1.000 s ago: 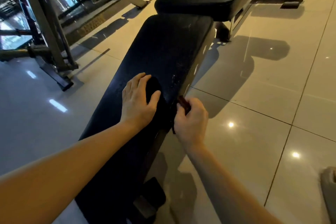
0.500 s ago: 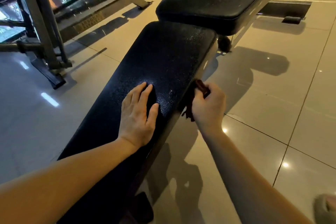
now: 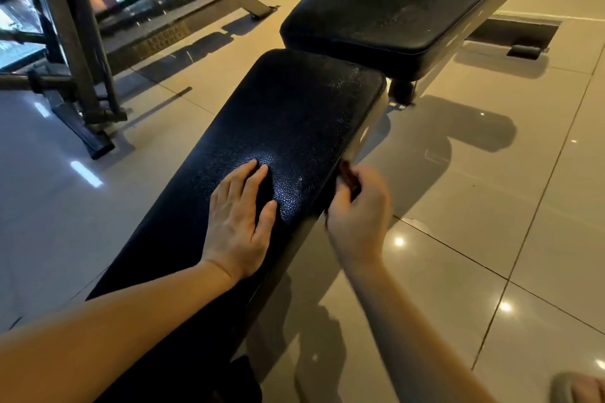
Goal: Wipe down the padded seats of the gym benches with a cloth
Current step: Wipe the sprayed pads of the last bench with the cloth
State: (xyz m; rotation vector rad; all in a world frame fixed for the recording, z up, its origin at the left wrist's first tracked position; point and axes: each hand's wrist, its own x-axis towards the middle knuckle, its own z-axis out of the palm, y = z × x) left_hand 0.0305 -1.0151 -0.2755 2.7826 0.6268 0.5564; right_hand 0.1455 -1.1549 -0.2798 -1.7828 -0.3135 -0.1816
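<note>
A long black padded bench pad (image 3: 288,114) runs away from me, with a second black pad (image 3: 402,0) raised beyond its far end. My left hand (image 3: 239,216) lies flat on the near pad, fingers straight. My right hand (image 3: 357,216) grips a dark reddish-brown cloth (image 3: 348,177) and holds it against the pad's right side edge. Most of the cloth is hidden inside the fist, and the hand is blurred by motion.
A dark metal machine frame (image 3: 75,52) stands on the floor at the left. Glossy beige floor tiles (image 3: 491,206) lie to the right of the bench. A floor recess (image 3: 517,36) sits at the far right. My slippered foot (image 3: 579,386) shows at the bottom right corner.
My right hand has slid the cloth forward along the pad's right edge, away from me. My left hand has shifted forward on the pad with it, still flat.
</note>
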